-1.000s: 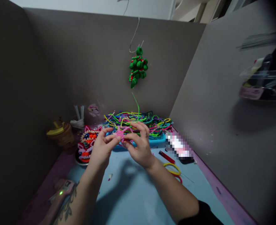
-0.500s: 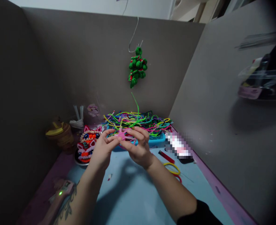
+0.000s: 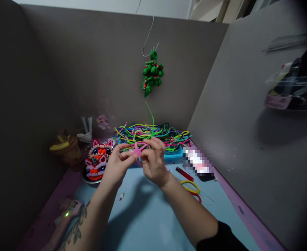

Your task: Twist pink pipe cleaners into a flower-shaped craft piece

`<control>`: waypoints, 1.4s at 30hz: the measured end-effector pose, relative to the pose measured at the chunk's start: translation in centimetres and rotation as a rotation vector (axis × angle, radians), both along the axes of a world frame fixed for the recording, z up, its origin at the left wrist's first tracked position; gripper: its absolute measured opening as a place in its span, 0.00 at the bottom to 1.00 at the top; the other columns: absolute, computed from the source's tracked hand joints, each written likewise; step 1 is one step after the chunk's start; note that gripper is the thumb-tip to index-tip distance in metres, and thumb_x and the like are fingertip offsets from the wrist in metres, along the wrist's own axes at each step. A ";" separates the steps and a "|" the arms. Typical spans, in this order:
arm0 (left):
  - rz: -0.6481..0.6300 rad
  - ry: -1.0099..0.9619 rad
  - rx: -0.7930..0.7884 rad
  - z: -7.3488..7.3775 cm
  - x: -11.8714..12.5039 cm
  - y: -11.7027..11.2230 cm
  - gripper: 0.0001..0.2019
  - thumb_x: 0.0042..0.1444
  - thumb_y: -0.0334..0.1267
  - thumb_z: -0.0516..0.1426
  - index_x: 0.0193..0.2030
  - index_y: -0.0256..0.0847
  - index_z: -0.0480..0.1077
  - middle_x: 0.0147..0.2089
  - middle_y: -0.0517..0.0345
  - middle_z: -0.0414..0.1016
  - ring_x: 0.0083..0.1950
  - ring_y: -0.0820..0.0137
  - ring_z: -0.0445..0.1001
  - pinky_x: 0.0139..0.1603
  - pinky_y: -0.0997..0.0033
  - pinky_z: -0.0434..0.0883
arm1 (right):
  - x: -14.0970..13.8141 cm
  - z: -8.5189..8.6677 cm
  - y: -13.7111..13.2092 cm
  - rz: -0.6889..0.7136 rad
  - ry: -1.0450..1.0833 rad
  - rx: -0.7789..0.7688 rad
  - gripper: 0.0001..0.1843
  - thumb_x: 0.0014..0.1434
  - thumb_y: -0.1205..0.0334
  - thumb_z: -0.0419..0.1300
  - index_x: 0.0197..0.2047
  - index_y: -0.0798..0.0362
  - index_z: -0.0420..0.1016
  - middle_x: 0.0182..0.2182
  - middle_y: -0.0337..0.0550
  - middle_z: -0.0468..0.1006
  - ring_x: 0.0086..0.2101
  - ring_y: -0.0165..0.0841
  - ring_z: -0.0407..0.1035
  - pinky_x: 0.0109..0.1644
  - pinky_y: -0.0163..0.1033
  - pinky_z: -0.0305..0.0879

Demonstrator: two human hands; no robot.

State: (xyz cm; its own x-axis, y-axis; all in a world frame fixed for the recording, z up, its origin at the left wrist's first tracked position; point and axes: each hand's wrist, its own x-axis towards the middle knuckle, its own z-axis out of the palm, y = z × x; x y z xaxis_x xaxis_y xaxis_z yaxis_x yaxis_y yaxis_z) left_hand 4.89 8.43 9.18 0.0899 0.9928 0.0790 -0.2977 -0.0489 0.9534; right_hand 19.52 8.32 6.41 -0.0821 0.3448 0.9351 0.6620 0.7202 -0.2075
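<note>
Head view: the left hand (image 3: 116,166) and the right hand (image 3: 153,161) meet above the blue counter (image 3: 148,223), both pinching a small pink pipe-cleaner star (image 3: 137,150) between their fingertips. The left grip is clenched on the star's 9 o'clock side, and the right grip holds its 3 o'clock side, with its upper fingers curled over thin pink strands.

At 12 o'clock beyond the hands a blue tray (image 3: 173,156) carries a heap of coloured pipe cleaners (image 3: 153,135), very near the star. A fuzzy mask figure (image 3: 97,161) sits at 9 o'clock, and a yellow loop (image 3: 190,186) lies at 4 o'clock.

The risks, as I judge them:
- The loose pink ends may snag the heap because they hang so close to it.
- The small star may twist out of such a fingertip pinch and lose its shape.
</note>
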 end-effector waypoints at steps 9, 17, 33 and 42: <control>-0.032 0.199 0.176 -0.1 -0.9 0.0 0.24 0.49 0.38 0.67 0.47 0.42 0.59 0.26 0.67 0.76 0.29 0.73 0.75 0.35 0.72 0.70 | 0.3 2.0 -0.6 0.097 0.171 -0.462 0.06 0.61 0.63 0.57 0.42 0.48 0.72 0.53 0.51 0.67 0.60 0.43 0.59 0.64 0.55 0.58; -0.164 0.371 0.275 -0.1 -2.2 0.0 0.22 0.56 0.39 0.64 0.52 0.42 0.59 0.31 0.62 0.75 0.33 0.71 0.75 0.36 0.69 0.70 | 1.5 2.8 -0.3 0.192 0.088 -0.617 0.04 0.57 0.65 0.60 0.31 0.50 0.74 0.60 0.49 0.65 0.64 0.45 0.55 0.67 0.57 0.51; 0.327 0.387 0.295 0.0 -1.1 0.0 0.16 0.50 0.41 0.66 0.44 0.42 0.70 0.29 0.61 0.74 0.30 0.69 0.71 0.33 0.71 0.64 | 0.1 1.0 0.8 0.188 0.485 -0.596 0.10 0.58 0.62 0.58 0.25 0.51 0.69 0.49 0.49 0.69 0.57 0.42 0.63 0.62 0.50 0.59; 0.171 0.309 0.217 0.1 -0.2 -0.4 0.25 0.49 0.42 0.67 0.52 0.40 0.67 0.30 0.60 0.78 0.36 0.66 0.78 0.40 0.69 0.69 | -0.5 0.7 0.4 0.210 0.447 -0.642 0.10 0.57 0.61 0.61 0.24 0.51 0.72 0.52 0.50 0.68 0.58 0.44 0.63 0.63 0.52 0.59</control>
State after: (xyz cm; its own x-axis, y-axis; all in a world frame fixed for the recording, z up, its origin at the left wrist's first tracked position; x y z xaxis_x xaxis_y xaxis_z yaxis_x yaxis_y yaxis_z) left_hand 4.73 8.02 9.25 -0.0229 0.9587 0.2834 0.0308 -0.2826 0.9587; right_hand 18.99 8.75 7.15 0.1296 0.8444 0.5198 0.2831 0.4709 -0.8355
